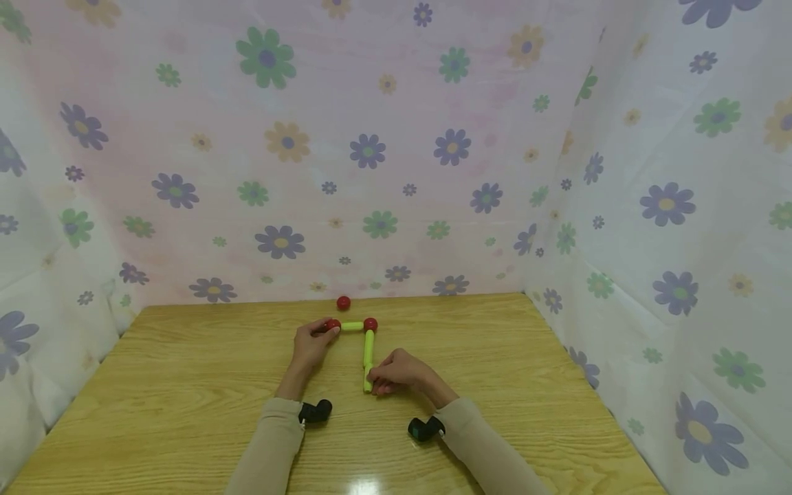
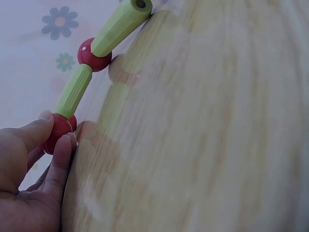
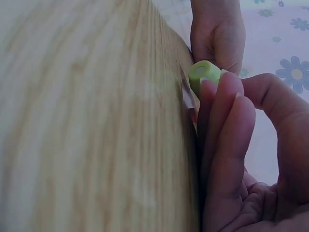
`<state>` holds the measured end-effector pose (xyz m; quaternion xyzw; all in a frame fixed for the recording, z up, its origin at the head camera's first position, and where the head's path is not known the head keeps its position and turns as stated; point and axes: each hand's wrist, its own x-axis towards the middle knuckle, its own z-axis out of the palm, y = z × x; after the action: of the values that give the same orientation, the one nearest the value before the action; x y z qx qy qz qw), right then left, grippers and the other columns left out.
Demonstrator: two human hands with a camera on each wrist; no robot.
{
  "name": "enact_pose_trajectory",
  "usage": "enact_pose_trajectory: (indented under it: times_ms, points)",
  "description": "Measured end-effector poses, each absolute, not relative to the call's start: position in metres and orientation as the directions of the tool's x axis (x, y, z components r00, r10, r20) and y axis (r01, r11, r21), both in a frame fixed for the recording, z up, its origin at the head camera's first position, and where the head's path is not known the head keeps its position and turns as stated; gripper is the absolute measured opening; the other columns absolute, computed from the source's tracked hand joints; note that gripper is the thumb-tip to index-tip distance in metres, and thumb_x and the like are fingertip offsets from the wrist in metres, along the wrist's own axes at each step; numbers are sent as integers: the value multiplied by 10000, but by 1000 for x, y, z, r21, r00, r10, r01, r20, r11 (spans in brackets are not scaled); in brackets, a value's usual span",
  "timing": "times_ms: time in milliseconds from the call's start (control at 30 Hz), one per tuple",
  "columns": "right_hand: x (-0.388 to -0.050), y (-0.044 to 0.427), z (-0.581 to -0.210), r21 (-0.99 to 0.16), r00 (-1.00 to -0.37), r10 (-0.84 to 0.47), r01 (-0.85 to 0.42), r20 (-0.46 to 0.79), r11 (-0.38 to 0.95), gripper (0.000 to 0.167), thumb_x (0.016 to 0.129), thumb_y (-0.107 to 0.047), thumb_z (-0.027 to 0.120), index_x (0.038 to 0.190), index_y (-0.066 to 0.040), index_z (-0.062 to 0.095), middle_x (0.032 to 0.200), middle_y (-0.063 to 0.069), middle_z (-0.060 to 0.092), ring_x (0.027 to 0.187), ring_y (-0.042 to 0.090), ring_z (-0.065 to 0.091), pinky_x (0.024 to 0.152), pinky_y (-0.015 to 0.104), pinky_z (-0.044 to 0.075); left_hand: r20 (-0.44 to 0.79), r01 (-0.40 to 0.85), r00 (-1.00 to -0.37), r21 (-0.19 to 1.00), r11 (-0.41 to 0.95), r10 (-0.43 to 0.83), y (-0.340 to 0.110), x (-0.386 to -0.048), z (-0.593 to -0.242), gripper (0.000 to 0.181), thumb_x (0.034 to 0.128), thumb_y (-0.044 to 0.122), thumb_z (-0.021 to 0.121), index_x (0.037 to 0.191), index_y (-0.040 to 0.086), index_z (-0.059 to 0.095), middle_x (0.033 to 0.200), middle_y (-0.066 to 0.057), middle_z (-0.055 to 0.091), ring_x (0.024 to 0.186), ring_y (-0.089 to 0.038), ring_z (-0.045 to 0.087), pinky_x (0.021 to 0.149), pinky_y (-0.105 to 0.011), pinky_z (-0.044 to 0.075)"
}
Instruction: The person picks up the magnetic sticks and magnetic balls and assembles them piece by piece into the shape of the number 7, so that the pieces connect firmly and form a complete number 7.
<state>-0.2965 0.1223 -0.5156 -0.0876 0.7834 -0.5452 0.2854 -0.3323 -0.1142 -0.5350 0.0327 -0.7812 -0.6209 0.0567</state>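
Ribbed rods (image 2: 74,92), right grip (image 1: 401,370) pinching one, left grip (image 1: 312,345) a round ball (image 2: 60,126), show end holes (image 2: 140,4) only in wrist views.

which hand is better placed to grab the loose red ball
Likely the left hand: it is nearer the loose ball, though holding another red ball. The right hand pinches a green rod farther away.

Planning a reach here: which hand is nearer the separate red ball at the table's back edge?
Left. The left hand is just in front of the separate red ball, slightly left; the right hand is farther from it, toward the camera and right.
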Motion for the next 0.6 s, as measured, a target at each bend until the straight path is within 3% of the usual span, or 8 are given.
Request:
enact_pose_trajectory:
  times_ms: [600]
  points:
    - [-299,137,-519,-942,-747,-602,99,-283,320,168,976,-137,641,936,-4,736,779,51,755,673,111,717,605,208,580,45,17,-992,974,225,-122,-114,-333,-535,450,993,138,718,1408,-7,623,1348,-269,632,1201,-360,606,962,-390,520]
